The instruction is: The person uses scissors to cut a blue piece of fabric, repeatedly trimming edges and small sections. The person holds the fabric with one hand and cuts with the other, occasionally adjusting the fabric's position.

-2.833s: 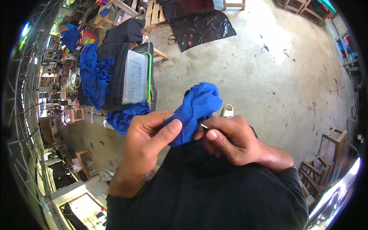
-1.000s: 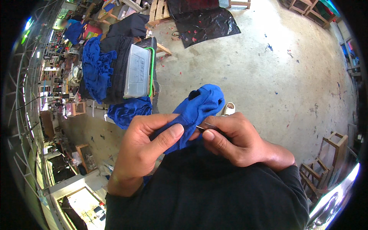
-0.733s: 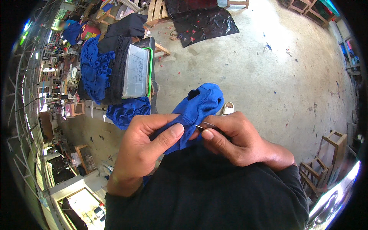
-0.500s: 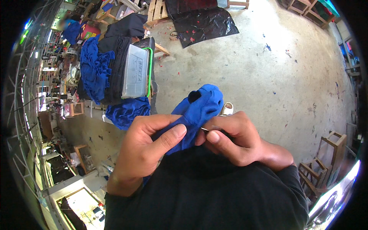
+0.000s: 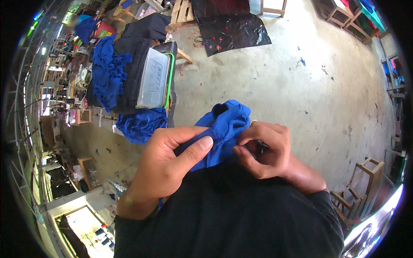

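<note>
A blue fabric piece (image 5: 230, 122), gathered into folds with a dark opening at its far end, hangs in front of my black shirt. My left hand (image 5: 167, 161) is closed on its left edge, the thumb pressing a seam against the fingers. Just right of the cloth, my right hand (image 5: 271, 148) is curled, thumb and index fingertips nearly together beside the fabric. A small shiny bit shows inside the curled fingers, too hidden to name. Whether a thread runs between the fingertips and the cloth cannot be seen.
At left, a dark-covered stack bears blue cloth (image 5: 107, 75) and a translucent plastic bin (image 5: 153, 79) beside a green rim (image 5: 171, 81). More blue fabric (image 5: 142, 124) lies below. Black sheeting (image 5: 234, 34) covers some floor ahead. A wooden frame (image 5: 370, 180) stands at right.
My right hand has drawn slightly right, away from the cloth, and its fingers have curled. The thin metal tip seen between thumb and index no longer shows there. My left hand keeps its hold.
</note>
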The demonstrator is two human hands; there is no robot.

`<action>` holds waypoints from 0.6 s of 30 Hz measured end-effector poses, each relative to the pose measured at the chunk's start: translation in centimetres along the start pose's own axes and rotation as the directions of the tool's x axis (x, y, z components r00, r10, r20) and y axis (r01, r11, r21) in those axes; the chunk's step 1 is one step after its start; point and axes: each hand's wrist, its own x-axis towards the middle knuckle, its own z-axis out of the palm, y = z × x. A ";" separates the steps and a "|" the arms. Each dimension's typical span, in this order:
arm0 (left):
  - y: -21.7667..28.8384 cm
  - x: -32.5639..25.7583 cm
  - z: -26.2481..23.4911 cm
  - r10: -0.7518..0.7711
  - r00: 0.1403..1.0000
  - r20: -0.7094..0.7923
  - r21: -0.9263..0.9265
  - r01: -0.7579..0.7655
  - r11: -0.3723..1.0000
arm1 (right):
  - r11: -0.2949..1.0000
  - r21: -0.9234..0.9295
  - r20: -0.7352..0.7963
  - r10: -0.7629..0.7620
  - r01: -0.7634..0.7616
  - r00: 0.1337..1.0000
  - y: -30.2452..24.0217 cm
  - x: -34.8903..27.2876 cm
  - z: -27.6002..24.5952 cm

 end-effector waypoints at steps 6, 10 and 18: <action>0.3 0.1 0.2 -0.026 1.000 0.005 0.023 0.026 0.999 | 0.954 -0.154 -0.165 -0.280 0.256 0.946 -0.3 1.7 0.7; -0.1 0.4 0.2 0.019 1.000 0.022 0.038 -0.020 0.999 | 0.957 -0.140 -0.083 -0.266 0.253 0.960 0.2 2.1 0.3; -1.2 1.0 0.0 0.088 0.996 0.001 0.171 -0.087 0.981 | 0.961 -0.142 0.097 -0.224 0.236 0.970 -0.3 2.8 -0.1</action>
